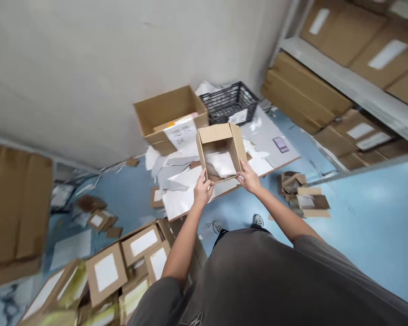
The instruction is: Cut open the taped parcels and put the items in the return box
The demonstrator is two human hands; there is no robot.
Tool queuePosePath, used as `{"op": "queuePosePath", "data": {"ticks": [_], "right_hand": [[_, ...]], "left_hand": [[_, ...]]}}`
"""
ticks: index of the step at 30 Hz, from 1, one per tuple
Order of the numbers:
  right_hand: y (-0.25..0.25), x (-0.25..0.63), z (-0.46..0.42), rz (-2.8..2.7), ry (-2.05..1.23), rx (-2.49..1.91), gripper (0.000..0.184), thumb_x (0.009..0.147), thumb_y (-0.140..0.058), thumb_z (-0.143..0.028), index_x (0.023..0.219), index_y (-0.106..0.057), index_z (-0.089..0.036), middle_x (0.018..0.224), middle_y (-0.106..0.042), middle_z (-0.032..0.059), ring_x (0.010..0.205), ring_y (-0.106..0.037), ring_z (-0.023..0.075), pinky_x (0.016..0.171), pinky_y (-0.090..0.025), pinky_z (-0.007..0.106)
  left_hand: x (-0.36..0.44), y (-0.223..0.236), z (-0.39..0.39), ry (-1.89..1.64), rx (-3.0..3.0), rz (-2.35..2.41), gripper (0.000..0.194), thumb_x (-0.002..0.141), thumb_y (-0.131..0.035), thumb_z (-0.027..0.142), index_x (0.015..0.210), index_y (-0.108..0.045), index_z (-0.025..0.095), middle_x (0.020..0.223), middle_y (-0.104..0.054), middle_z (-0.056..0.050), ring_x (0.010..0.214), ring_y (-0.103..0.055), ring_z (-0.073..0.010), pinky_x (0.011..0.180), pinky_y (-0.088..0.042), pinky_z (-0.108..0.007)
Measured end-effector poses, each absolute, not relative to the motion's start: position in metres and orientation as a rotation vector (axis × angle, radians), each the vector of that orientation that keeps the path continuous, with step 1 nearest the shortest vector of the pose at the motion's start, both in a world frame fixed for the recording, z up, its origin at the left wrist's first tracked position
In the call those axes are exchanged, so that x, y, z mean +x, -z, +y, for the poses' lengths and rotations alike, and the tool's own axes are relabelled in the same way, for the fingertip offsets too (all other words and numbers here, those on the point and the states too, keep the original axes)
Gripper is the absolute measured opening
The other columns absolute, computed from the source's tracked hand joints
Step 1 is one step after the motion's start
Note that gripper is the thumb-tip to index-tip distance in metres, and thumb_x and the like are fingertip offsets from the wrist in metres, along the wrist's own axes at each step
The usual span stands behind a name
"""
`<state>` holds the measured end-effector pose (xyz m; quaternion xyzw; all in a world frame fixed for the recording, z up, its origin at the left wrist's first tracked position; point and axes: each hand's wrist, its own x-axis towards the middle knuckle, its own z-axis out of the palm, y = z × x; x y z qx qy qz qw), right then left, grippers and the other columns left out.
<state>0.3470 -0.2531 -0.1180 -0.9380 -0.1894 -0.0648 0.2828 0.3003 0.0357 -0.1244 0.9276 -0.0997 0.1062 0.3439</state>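
Between my two hands is a small open cardboard box point(238, 144), its flaps spread and white packing material point(221, 164) lying inside. My left hand point(203, 188) grips the box's near left corner, and my right hand point(249, 176) grips its near right corner. Below it is a low table point(275, 131) strewn with torn white paper point(173, 174). Just behind stands a larger open carton point(166, 108) with a printed sheet on its front and packages in it. To the right of that carton sits a black plastic crate point(224, 102).
A purple phone point(280, 145) lies on the table's right side. Labelled boxes fill a big carton point(132, 267) at lower left. Shelving point(353, 79) with cartons stands at right. Opened boxes point(306, 199) and scraps lie on the blue floor point(367, 217). A wall point(122, 59) rises behind.
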Motion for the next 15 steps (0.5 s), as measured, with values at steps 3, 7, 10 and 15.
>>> {"op": "queuePosePath", "data": {"ticks": [3, 7, 10, 15], "right_hand": [[0.108, 0.328, -0.343, -0.320, 0.365, -2.560, 0.014, 0.089, -0.078, -0.019, 0.102, -0.082, -0.023, 0.178, -0.032, 0.0047, 0.160, -0.041, 0.0373, 0.128, -0.043, 0.059], [0.108, 0.286, -0.474, -0.024, 0.549, -2.621, 0.009, 0.092, -0.074, -0.018, 0.097, -0.080, -0.022, 0.177, -0.036, 0.0059, 0.158, -0.044, 0.0362, 0.125, -0.047, 0.057], [0.114, 0.245, -0.571, 0.201, 0.608, -2.651, 0.007, 0.093, -0.072, -0.018, 0.094, -0.079, -0.022, 0.175, -0.039, 0.0069, 0.158, -0.045, 0.0362, 0.122, -0.051, 0.058], [0.124, 0.170, -0.709, 0.556, 0.643, -2.673, 0.007, 0.094, -0.071, -0.021, 0.094, -0.078, -0.022, 0.175, -0.040, 0.0071, 0.157, -0.046, 0.0365, 0.116, -0.056, 0.059]], "left_hand": [[0.337, 0.120, -0.050, -0.339, 2.346, -0.512, 0.011, 0.099, -0.069, 0.022, 0.088, -0.072, 0.024, 0.173, -0.042, -0.009, 0.150, -0.054, -0.0330, 0.115, -0.055, -0.048], [0.369, 0.126, -0.193, -0.315, 2.253, -0.829, 0.010, 0.096, -0.073, 0.019, 0.087, -0.072, 0.023, 0.172, -0.044, -0.010, 0.147, -0.059, -0.0315, 0.113, -0.057, -0.047], [0.375, 0.134, -0.310, -0.230, 2.189, -1.012, 0.009, 0.095, -0.074, 0.017, 0.088, -0.073, 0.023, 0.172, -0.045, -0.011, 0.146, -0.060, -0.0305, 0.116, -0.056, -0.047], [0.358, 0.141, -0.488, -0.042, 2.094, -1.235, 0.008, 0.094, -0.076, 0.017, 0.089, -0.075, 0.024, 0.172, -0.045, -0.010, 0.144, -0.062, -0.0298, 0.115, -0.057, -0.045]]}}
